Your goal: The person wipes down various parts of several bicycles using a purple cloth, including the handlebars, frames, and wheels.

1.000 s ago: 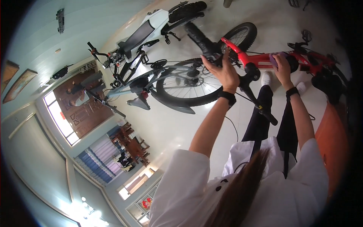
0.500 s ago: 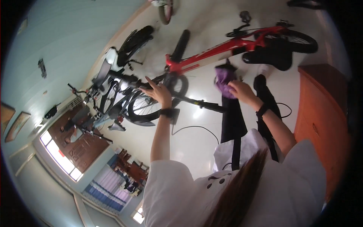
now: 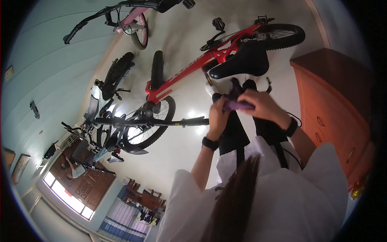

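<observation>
A red bicycle (image 3: 189,72) with a black saddle (image 3: 242,64) and a black handlebar (image 3: 161,122) stands in front of me on the pale floor. My left hand (image 3: 217,115) and my right hand (image 3: 262,105) are close together just below the saddle. Both hold a crumpled purple cloth (image 3: 238,105) between them. Each wrist carries a dark band. My dark trousers show beneath the hands.
A reddish wooden cabinet (image 3: 334,92) with drawers stands close on my right. A pale bicycle (image 3: 102,101) with a black tyre leans near the left wall, and a pink bicycle (image 3: 137,20) stands farther off. Wooden furniture and a bright window (image 3: 68,197) lie at the lower left.
My left hand has left the red bicycle's front end and joined my right hand on the purple cloth. The view has swung so the saddle is now nearest.
</observation>
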A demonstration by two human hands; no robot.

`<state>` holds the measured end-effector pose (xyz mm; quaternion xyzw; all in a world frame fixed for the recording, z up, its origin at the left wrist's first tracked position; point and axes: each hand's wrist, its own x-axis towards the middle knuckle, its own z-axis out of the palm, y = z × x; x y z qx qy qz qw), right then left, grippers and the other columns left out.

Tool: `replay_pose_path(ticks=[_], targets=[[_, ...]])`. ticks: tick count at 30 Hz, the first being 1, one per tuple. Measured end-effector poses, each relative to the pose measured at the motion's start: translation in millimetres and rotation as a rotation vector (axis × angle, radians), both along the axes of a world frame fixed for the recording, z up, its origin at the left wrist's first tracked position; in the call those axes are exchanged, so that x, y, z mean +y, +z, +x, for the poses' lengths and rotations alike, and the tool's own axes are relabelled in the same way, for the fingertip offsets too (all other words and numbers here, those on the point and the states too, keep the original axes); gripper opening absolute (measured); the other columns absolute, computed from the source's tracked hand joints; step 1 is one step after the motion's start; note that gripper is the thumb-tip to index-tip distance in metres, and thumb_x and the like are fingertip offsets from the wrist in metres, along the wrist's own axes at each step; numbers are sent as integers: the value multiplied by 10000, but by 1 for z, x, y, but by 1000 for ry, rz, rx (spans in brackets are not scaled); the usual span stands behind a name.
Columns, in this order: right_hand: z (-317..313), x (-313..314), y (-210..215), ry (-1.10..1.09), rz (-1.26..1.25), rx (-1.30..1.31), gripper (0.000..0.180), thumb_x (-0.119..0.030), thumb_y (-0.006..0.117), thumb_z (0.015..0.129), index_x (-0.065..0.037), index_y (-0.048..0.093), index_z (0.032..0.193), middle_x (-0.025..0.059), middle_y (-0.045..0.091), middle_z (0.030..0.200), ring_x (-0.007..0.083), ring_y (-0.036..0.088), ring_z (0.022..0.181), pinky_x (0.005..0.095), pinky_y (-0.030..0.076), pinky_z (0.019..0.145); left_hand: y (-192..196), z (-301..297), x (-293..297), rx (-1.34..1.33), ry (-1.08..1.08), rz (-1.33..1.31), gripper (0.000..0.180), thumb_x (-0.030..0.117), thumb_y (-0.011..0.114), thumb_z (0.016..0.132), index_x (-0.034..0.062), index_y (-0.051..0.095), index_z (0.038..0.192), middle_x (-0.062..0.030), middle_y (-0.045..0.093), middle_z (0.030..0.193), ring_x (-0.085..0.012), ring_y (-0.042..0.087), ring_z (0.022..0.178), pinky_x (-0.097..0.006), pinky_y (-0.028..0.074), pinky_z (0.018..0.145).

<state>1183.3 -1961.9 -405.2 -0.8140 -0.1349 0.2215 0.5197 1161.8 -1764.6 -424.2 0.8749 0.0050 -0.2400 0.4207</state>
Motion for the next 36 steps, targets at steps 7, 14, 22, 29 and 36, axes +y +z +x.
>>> replay_pose_path(ticks=[7, 14, 22, 29, 36], targets=[[28, -49, -23, -253, -398, -73, 362, -69, 628, 718, -115, 512, 1058, 83, 522, 950, 273, 551, 846, 369, 448, 713, -19, 54, -29, -410, -102, 221, 232, 21, 534, 738, 67, 562, 964, -102, 548, 919, -294, 497, 896, -377, 383, 791], [0, -14, -98, -255, -658, -382, 599, -192, 620, 744, -169, 396, 1299, 120, 307, 1341, 320, 229, 1286, 514, 200, 1032, -81, 59, -58, -490, 130, 470, 320, 64, 496, 789, 40, 498, 1108, -116, 485, 1097, -301, 413, 1087, -456, 257, 974], [59, 18, -96, -26, -506, -535, 551, -335, 601, 687, 23, 520, 1099, 161, 500, 1155, 266, 388, 1187, 418, 183, 1058, -105, 91, -40, -491, 3, 554, 152, 166, 465, 795, 53, 564, 820, -125, 588, 756, -300, 551, 768, -423, 399, 834], [103, 43, -114, -12, -495, -280, 259, -262, 507, 714, -23, 591, 662, 147, 606, 720, 266, 588, 729, 376, 435, 737, -109, 127, -23, -87, -131, 711, 260, 296, 523, 749, 88, 643, 849, -136, 636, 803, -310, 618, 785, -401, 500, 656], [92, 36, -105, -51, -452, -344, 249, -255, 505, 760, -27, 603, 740, 139, 603, 834, 262, 561, 848, 378, 404, 807, -104, 107, -29, -330, 32, 547, 276, 225, 447, 837, 31, 563, 995, -168, 605, 739, -344, 575, 722, -449, 432, 653]])
